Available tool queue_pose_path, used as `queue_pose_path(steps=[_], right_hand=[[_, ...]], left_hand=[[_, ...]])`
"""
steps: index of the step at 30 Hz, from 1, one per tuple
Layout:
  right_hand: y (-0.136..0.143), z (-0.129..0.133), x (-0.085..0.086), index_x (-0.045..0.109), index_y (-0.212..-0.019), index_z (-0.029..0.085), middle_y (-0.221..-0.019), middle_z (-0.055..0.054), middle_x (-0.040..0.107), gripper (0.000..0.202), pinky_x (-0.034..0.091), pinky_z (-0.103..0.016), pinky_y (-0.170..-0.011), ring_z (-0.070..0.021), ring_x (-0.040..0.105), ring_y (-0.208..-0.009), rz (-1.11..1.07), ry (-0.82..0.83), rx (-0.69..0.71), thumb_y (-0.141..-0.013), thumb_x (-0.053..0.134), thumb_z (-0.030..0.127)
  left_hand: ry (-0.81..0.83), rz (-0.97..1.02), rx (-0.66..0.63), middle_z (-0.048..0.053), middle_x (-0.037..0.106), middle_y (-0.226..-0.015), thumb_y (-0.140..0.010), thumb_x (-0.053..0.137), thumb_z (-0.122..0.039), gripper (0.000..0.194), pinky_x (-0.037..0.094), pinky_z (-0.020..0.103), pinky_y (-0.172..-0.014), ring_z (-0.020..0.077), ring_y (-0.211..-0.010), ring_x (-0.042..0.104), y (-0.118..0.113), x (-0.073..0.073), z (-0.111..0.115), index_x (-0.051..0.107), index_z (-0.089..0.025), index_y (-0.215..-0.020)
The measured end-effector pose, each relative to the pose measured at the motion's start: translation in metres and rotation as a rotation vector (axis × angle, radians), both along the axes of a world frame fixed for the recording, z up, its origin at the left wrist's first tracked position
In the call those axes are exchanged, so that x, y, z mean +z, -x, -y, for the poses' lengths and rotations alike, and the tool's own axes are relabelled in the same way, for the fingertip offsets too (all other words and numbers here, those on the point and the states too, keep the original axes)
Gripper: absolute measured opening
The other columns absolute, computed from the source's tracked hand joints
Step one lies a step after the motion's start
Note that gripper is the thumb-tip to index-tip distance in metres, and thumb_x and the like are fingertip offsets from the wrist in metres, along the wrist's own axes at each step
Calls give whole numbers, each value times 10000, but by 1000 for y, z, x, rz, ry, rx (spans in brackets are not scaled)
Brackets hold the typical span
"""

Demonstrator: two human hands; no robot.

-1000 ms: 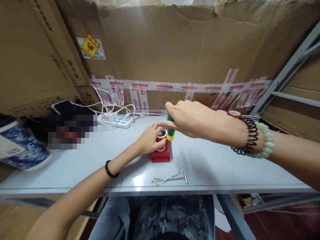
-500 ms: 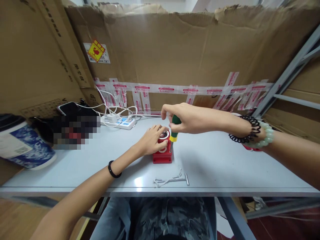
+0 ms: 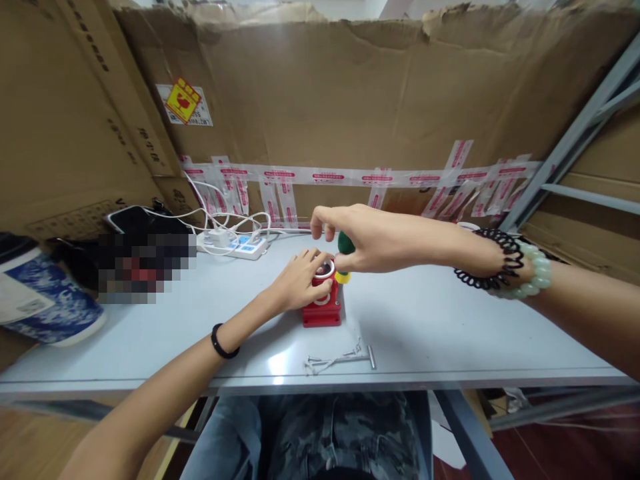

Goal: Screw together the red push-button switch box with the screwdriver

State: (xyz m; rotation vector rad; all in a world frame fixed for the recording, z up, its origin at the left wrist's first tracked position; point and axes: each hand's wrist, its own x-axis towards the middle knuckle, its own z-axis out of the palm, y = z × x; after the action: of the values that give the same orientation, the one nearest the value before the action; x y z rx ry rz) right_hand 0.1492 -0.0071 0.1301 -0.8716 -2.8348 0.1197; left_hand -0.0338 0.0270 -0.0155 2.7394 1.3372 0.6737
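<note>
A small red block-like device [image 3: 321, 315] with a white ring on top stands on the white table. My left hand [image 3: 299, 280] is wrapped over its left side and top, fingers and thumb gripping around the ring. Above its right side, my right hand [image 3: 367, 237] is closed on the green and yellow handle of a screwdriver [image 3: 343, 277]. The screwdriver points down, its metal shaft at the device's right edge; the exact tip contact is too small to tell. Nearer the front edge lie a metal T-shaped bar [image 3: 371, 357] and several small screws with thin white strips.
A white power strip [image 3: 250, 247] with tangled cables stands at the back left. Left of it are a phone [image 3: 131, 219], dark items and a blue-white cup [image 3: 50, 293]. Cardboard [image 3: 320, 100] walls the back; a grey metal frame [image 3: 565, 140] rises at right.
My right hand has turned slightly with the screwdriver, its fingers shifting around the handle. My left hand stays on the red device. The whole view has moved a little.
</note>
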Motion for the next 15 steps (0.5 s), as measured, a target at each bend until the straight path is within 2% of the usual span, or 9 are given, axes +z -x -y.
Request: queue_pose_path(steps=[2, 4, 7, 10, 13, 15], right_hand=[[0, -2, -5, 496, -1062, 180, -960, -94, 604, 280, 367, -309, -612, -194, 516, -767, -9, -86, -36, -810, 559, 284], [1, -4, -11, 482, -1063, 176, -926, -91, 603, 260, 354, -313, -611, -191, 502, -744, -40, -137, -70, -834, 532, 288], [3, -6, -14, 461, -1073, 183, -932, -66, 601, 313, 343, -297, -596, -163, 489, -713, -98, -95, -74, -775, 556, 178], [4, -5, -10, 460, -1051, 185, -972, -55, 593, 388, 360, -286, -605, -159, 504, -768, -172, -46, -51, -694, 598, 121], [5, -5, -9, 481, -975, 183, -935, -45, 599, 341, 375, -282, -613, -166, 517, -808, -188, -51, -30, -670, 620, 126], [5, -5, -10, 492, -938, 178, -901, -45, 603, 279, 379, -283, -615, -170, 523, -808, -177, -78, -38, -698, 634, 177]], left_hand=[[3, 3, 3, 92, 529, -998, -840, 439, -375, 276, 433, 440, -798, 279, -902, 490, 0, 0, 0, 525, -185, -1021], [0, 9, -3, 99, 533, -1035, -846, 437, -378, 310, 428, 444, -815, 285, -927, 493, 0, 0, 1, 513, -185, -1076], [-4, 10, -13, 109, 533, -1085, -855, 421, -379, 338, 422, 457, -840, 291, -949, 494, 0, 1, 2, 494, -183, -1121], [-2, -12, -2, 101, 541, -1042, -845, 419, -368, 282, 426, 458, -840, 280, -919, 490, -1, 1, 1, 512, -176, -1029], [-3, -36, 9, 91, 545, -994, -835, 424, -360, 251, 432, 452, -826, 266, -882, 482, -1, 1, 0, 519, -174, -974], [3, -34, 10, 94, 552, -987, -834, 426, -365, 261, 435, 446, -814, 266, -878, 484, -1, 1, -1, 523, -168, -975]])
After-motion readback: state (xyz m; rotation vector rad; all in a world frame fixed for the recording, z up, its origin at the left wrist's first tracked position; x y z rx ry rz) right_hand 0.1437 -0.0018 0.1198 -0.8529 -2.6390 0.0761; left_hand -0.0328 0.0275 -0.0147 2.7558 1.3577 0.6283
